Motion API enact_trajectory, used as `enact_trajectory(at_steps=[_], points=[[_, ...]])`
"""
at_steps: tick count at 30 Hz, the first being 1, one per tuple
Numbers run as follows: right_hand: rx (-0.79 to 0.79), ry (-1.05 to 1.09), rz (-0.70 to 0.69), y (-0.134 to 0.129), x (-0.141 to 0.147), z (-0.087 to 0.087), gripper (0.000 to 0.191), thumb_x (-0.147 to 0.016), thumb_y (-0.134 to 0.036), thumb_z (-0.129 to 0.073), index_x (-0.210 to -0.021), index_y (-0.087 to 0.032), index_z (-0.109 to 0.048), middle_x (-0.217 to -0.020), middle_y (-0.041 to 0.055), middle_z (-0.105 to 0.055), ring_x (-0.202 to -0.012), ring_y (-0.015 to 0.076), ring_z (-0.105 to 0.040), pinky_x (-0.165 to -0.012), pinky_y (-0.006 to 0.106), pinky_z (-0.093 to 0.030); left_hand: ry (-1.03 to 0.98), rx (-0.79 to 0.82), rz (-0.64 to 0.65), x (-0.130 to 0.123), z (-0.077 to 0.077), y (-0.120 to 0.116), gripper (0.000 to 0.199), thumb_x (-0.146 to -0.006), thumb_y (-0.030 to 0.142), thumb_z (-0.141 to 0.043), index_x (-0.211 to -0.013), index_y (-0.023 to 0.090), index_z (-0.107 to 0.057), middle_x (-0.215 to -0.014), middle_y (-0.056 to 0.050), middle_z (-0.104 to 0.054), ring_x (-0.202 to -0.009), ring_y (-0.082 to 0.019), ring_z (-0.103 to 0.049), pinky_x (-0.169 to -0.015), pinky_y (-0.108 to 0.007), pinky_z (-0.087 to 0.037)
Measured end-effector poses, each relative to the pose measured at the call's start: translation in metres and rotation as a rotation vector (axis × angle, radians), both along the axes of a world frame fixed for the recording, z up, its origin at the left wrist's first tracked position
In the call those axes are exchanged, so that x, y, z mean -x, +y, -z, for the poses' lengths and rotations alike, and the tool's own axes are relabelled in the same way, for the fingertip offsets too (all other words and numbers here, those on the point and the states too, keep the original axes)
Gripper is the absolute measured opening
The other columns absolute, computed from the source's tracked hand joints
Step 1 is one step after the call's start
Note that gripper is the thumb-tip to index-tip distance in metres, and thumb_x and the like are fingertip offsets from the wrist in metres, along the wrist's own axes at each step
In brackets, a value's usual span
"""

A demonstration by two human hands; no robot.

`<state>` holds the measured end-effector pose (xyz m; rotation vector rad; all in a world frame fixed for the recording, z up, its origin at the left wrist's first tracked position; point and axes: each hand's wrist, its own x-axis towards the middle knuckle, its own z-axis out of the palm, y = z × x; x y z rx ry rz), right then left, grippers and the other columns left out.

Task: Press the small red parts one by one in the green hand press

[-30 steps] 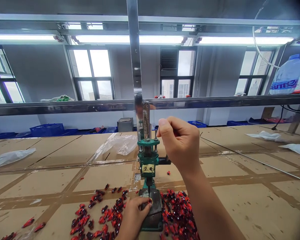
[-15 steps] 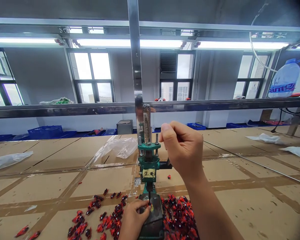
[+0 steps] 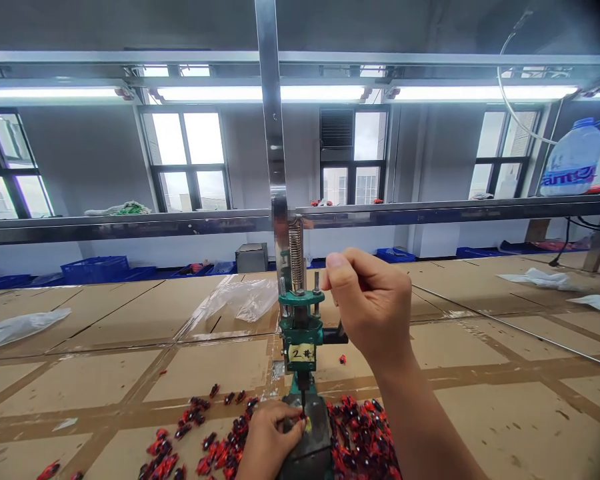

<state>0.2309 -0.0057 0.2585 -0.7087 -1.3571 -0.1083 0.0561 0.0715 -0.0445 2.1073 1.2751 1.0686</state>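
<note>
A small red piece (image 3: pixel 303 417) sits on the base of a green hand press (image 3: pixel 300 331), just under its thin punch (image 3: pixel 303 400). The left hand (image 3: pixel 270 443) has its fingers (image 3: pixel 291 415) closed on that piece. At 2 o'clock from the press, the right hand (image 3: pixel 373 307) hangs in the air, its fingers (image 3: pixel 336 261) pinched together; whether they hold anything is too hidden to tell. Red-and-black pieces (image 3: pixel 363 440) are heaped at 4 o'clock, and more (image 3: pixel 210 440) lie scattered at 8 o'clock on the cardboard-covered surface (image 3: pixel 205 367).
</note>
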Motion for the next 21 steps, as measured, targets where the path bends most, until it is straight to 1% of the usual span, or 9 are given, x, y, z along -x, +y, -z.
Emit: enact_trajectory(at_steps=[4, 8, 12, 14, 16, 18, 19, 21], points=[[0.019, -0.024, -0.003, -0.001, -0.001, 0.0, 0.04, -0.095, -0.03, -0.053, -0.057, -0.016, -0.055, -0.051, -0.0048, -0.03, -0.048, 0.0072, -0.03, -0.05, 0.027, -0.027, 0.035, -0.002, 0.014, 0.001, 0.009, 0.006, 0.016, -0.072, 0.026, -0.068, -0.079, 0.025, -0.082, -0.074, -0.004, -0.074, -0.068, -0.018, -0.066, -0.063, -0.024, -0.05], [0.026, -0.037, -0.01, -0.003, -0.002, 0.003, 0.04, -0.095, -0.03, -0.052, -0.058, -0.016, -0.053, -0.051, -0.0045, -0.032, -0.049, 0.0073, -0.031, -0.051, 0.027, -0.028, -0.033, 0.057, -0.008, 0.001, 0.013, 0.002, 0.018, -0.074, 0.034, -0.069, -0.082, 0.024, -0.082, -0.077, -0.003, -0.075, -0.061, -0.015, -0.061, -0.061, -0.024, -0.049], [0.034, -0.04, -0.015, 0.0, -0.002, 0.002, 0.04, -0.095, -0.03, -0.052, -0.058, -0.016, -0.055, -0.051, -0.0045, -0.033, -0.048, 0.0071, -0.031, -0.05, 0.027, -0.027, -0.114, 0.141, -0.033, -0.001, 0.012, -0.003, 0.025, -0.074, 0.04, -0.071, -0.085, 0.021, -0.083, -0.079, -0.005, -0.077, -0.061, -0.016, -0.063, -0.058, -0.024, -0.05], [0.035, -0.032, -0.022, 0.002, -0.004, -0.001, 0.041, -0.096, -0.031, -0.052, -0.058, -0.016, -0.054, -0.051, -0.0043, -0.034, -0.048, 0.007, -0.032, -0.05, 0.027, -0.028, -0.141, 0.126, -0.015, 0.0, 0.011, -0.003, 0.025, -0.076, 0.042, -0.071, -0.085, 0.022, -0.083, -0.082, -0.006, -0.077, -0.067, -0.018, -0.066, -0.062, -0.025, -0.053], [0.038, -0.025, -0.032, -0.001, -0.005, -0.001, 0.042, -0.097, -0.031, -0.051, -0.058, -0.016, -0.054, -0.051, -0.0035, -0.037, -0.049, 0.0073, -0.035, -0.05, 0.027, -0.028, -0.156, 0.089, 0.023, 0.001, 0.008, -0.003, 0.026, -0.078, 0.045, -0.072, -0.086, 0.023, -0.083, -0.088, -0.007, -0.078, -0.078, -0.02, -0.07, -0.072, -0.027, -0.057], [0.053, -0.041, -0.015, -0.012, -0.004, 0.008, 0.042, -0.098, -0.031, -0.049, -0.059, -0.016, -0.053, -0.052, -0.0023, -0.042, -0.049, 0.0082, -0.039, -0.049, 0.026, -0.03, -0.146, 0.059, 0.062, 0.003, 0.006, -0.002, 0.025, -0.08, 0.046, -0.073, -0.087, 0.024, -0.083, -0.092, -0.008, -0.078, -0.088, -0.022, -0.071, -0.083, -0.029, -0.057], [0.057, -0.083, 0.014, -0.021, -0.001, 0.017, 0.042, -0.099, -0.03, -0.047, -0.06, -0.017, -0.053, -0.053, -0.0019, -0.044, -0.049, 0.0087, -0.041, -0.048, 0.026, -0.031, -0.126, 0.046, 0.077, 0.004, 0.006, -0.002, 0.025, -0.081, 0.046, -0.072, -0.088, 0.024, -0.082, -0.093, -0.008, -0.078, -0.091, -0.022, -0.071, -0.085, -0.029, -0.057], [0.045, -0.221, 0.091, -0.044, 0.006, 0.044, 0.039, -0.1, -0.027, -0.044, -0.063, -0.018, -0.053, -0.054, -0.0014, -0.045, -0.049, 0.01, -0.044, -0.046, 0.025, -0.034, -0.069, 0.019, 0.096, 0.007, 0.008, -0.003, 0.02, -0.084, 0.04, -0.071, -0.09, 0.025, -0.082, -0.093, -0.006, -0.078, -0.09, -0.021, -0.071, -0.083, -0.028, -0.057]])
